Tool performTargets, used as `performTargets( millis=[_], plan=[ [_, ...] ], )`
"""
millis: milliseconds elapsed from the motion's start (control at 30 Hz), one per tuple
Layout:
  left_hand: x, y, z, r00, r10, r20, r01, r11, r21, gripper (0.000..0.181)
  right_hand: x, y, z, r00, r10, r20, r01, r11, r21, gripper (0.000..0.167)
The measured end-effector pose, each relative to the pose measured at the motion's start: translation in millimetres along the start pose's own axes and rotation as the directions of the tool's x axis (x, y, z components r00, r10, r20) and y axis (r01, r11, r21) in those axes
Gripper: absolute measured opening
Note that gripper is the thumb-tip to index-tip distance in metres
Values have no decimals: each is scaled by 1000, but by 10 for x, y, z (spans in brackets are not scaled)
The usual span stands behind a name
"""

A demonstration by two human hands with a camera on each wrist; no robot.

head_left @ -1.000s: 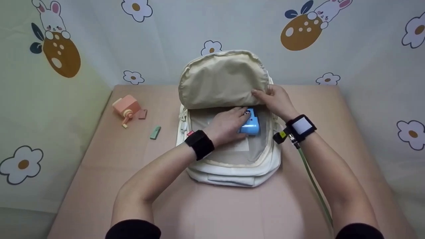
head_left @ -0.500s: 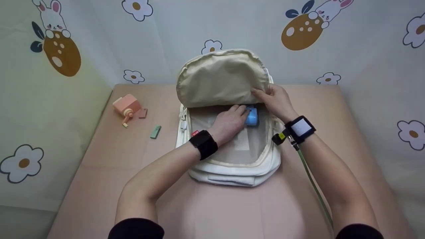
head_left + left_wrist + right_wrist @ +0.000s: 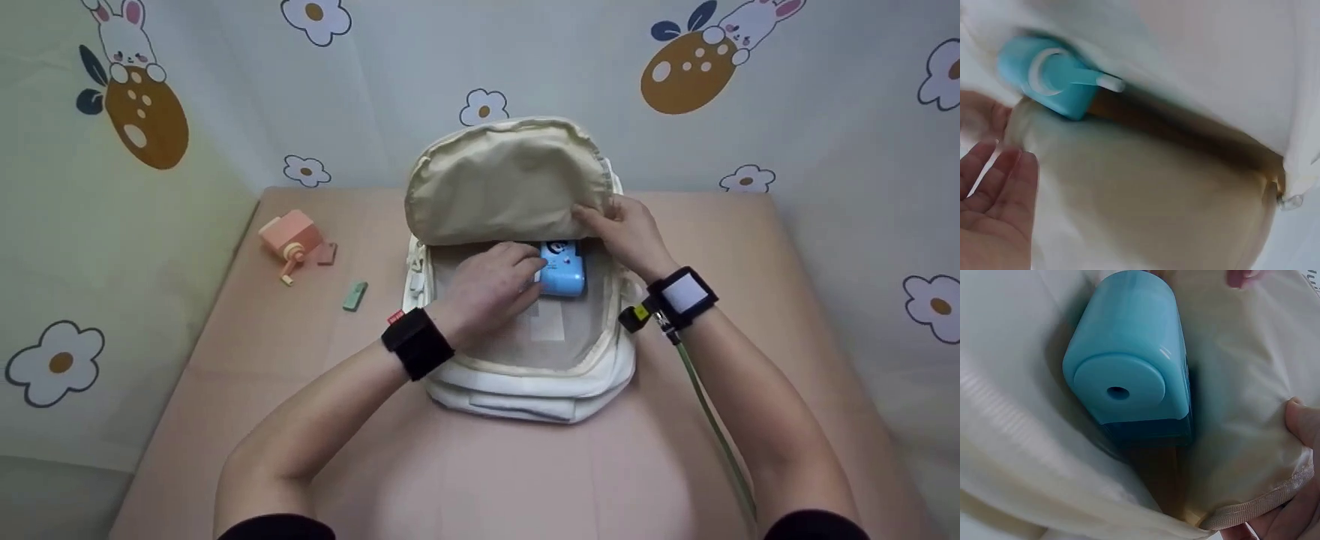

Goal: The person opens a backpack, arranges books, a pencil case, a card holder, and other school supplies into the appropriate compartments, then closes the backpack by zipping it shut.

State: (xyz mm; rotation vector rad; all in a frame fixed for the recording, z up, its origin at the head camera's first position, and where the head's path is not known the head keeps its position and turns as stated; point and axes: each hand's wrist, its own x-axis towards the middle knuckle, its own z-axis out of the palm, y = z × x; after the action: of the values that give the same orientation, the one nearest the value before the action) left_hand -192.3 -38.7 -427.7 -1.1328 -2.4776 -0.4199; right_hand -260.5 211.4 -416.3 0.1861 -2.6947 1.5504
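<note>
A cream backpack [image 3: 517, 386] lies unzipped, its front flap [image 3: 502, 187] raised. Inside its mouth sits a blue crank pencil sharpener [image 3: 564, 271]; the left wrist view shows its crank [image 3: 1081, 77], the right wrist view its round pencil hole [image 3: 1118, 392]. My left hand [image 3: 491, 292] hovers over the opening just left of the sharpener. In the left wrist view, the left fingers [image 3: 1024, 174] are extended and apart from it. My right hand [image 3: 630, 232] pinches the flap's right edge between thumb and fingers, the thumb [image 3: 1300, 422] on the inner lining.
Left of the backpack on the pink table [image 3: 247, 420] stand a pink crank pencil sharpener [image 3: 291, 231] and a flat pink piece [image 3: 328, 253]. A small green block [image 3: 355, 296] lies nearer. Patterned curtain walls [image 3: 405, 82] enclose the table. A green cable [image 3: 709, 412] runs along the right forearm.
The left hand first pushed the blue sharpener deeper under the flap, then drew back to the left, off it. More of the sharpener shows now. The right hand keeps its pinch.
</note>
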Motion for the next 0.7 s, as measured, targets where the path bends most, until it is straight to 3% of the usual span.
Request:
performTargets(
  millis=[167,300,500,700],
  plan=[
    [18,-109,-147,993,37,-114,-37,999,5,25,-1,8,-1,1000,10,13,-10,1000,17,56],
    [-100,-256,-338,985,49,-163,-43,998,40,20,6,16,12,1000,19,24,-20,1000,21,56],
    [-424,-703,-605,983,-79,-164,93,993,79,21,12,20,18,999,36,28,-36,999,-4,60],
    [-784,-1259,-750,959,-220,-180,240,966,99,19,11,17,11,998,43,37,-44,999,4,61]
  ],
)
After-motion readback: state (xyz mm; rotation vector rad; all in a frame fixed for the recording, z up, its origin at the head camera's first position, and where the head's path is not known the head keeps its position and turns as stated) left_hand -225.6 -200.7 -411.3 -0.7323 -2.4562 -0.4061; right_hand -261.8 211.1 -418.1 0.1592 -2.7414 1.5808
